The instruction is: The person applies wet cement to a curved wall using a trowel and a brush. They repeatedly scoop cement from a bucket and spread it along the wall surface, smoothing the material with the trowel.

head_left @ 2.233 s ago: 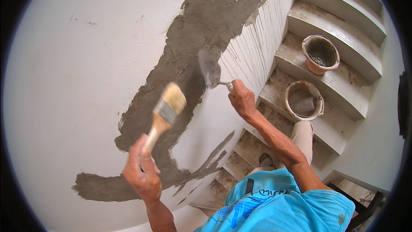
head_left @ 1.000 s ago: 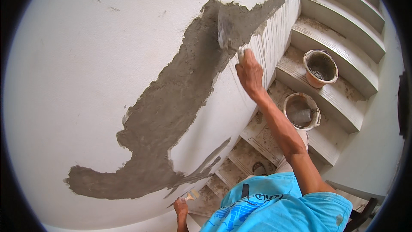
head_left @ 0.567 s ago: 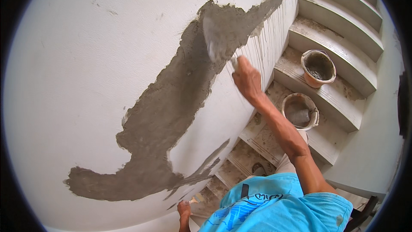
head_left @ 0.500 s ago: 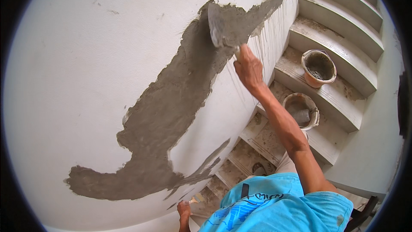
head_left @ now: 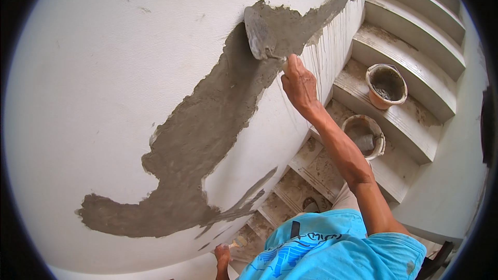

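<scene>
My right hand [head_left: 301, 82] is closed round the handle of a trowel [head_left: 258, 32], its wide metal blade tilted against the upper part of a wet grey mortar patch [head_left: 202, 119]. That patch runs diagonally over the white wall [head_left: 104, 93], with ragged edges and dark drips below its upper end. Low down near the foot of the wall, my left hand [head_left: 222, 254] is closed on a paintbrush [head_left: 237, 242] with pale bristles, held away from the mortar. Part of the trowel's handle is hidden in my fist.
Curved stairs [head_left: 410, 46] climb along the wall to the upper right, their treads stained. On them stand an orange bucket [head_left: 383, 102] holding grey mortar and a second, whitish bucket [head_left: 381, 148] with a grey cylindrical thing inside. My sandalled foot [head_left: 311, 205] rests on a lower step.
The trowel blade has shifted slightly left and turned, so more of its face and its neck show. My left hand stays low with the paintbrush.
</scene>
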A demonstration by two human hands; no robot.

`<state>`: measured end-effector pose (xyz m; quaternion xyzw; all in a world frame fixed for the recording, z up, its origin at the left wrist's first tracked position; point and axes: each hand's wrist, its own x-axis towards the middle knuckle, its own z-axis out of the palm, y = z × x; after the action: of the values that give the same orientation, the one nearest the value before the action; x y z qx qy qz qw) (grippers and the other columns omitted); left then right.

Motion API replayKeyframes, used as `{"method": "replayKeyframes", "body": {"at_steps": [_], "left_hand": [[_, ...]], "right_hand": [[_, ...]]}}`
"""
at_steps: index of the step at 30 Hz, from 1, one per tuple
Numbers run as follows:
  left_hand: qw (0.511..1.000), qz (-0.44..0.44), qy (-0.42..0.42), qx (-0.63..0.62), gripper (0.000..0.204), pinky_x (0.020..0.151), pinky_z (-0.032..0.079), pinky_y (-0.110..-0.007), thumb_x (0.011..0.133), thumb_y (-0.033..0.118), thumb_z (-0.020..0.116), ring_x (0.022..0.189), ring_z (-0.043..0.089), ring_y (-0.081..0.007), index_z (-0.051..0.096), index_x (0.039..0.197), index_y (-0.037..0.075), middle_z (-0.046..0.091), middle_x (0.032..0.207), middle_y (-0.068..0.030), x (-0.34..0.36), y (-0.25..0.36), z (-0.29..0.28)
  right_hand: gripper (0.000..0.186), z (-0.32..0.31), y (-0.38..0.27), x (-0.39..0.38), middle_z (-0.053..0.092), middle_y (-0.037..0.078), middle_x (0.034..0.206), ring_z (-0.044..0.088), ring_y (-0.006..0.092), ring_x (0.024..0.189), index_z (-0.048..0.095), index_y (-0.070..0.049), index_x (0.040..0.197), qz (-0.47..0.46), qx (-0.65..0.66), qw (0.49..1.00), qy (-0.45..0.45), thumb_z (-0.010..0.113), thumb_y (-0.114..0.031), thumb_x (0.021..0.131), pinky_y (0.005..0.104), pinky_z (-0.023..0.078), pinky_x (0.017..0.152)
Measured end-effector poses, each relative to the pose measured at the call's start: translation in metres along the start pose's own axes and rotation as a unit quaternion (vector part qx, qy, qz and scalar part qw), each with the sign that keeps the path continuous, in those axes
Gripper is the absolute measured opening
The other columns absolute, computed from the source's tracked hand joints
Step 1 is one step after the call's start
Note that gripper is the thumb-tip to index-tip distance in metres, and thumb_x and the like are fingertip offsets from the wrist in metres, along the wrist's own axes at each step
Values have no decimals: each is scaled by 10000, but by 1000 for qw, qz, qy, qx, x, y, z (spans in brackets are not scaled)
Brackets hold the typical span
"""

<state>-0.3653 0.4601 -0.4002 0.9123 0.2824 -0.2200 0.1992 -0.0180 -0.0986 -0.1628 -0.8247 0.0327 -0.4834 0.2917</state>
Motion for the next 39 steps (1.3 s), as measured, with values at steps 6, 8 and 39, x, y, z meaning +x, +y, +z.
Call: {"method": "replayKeyframes", "body": {"at_steps": [6, 8, 39], "left_hand": [[999, 11, 3, -38, 239, 519, 581, -422, 923, 160, 552, 539, 685, -313, 684, 922, -39, 685, 750, -199, 2, -37, 22], [998, 55, 4, -25, 227, 466, 572, -433, 921, 151, 564, 518, 671, -300, 670, 897, -48, 667, 718, -190, 9, -36, 22], [567, 700, 427, -72, 228, 511, 489, -382, 1027, 138, 499, 499, 566, -196, 665, 1094, -4, 582, 633, -116, -145, 658, -235]], "right_hand": [[132, 6, -24, -39, 572, 165, 780, 646, 371, 705, 439, -30, 924, -29, -2, 994, -103, 528, 30, 848, 496, 520, 564], [135, -7, -17, -35, 579, 169, 794, 644, 380, 705, 435, -28, 924, -31, 9, 994, -104, 526, 30, 842, 501, 515, 577], [286, -69, 58, -173, 558, 255, 718, 579, 505, 751, 422, -11, 917, 222, 70, 956, -179, 627, -24, 718, 548, 430, 659]]}}
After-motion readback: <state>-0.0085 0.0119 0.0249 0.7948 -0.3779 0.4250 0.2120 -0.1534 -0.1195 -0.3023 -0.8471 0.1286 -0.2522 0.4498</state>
